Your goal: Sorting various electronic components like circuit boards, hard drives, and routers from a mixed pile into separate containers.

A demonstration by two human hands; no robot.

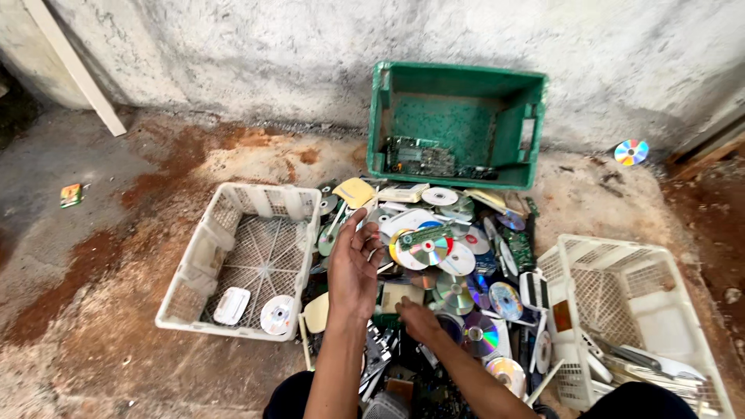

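Two hands work at the centre of the frame: your left hand (353, 268) hovers with fingers spread, holding nothing, above the pile of discs (446, 268), while your right hand (417, 318) rests lower on the pile, its grip hidden, so I cannot tell. Left of them a white basket (194, 271) holds one disc (277, 314); a green crate (454, 85) sits at upper centre, another white basket (683, 302) lower right.

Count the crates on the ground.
3. A green crate stands by the wall, a white basket crate sits left of the disc pile, and another white crate sits right of it. None seems hidden.
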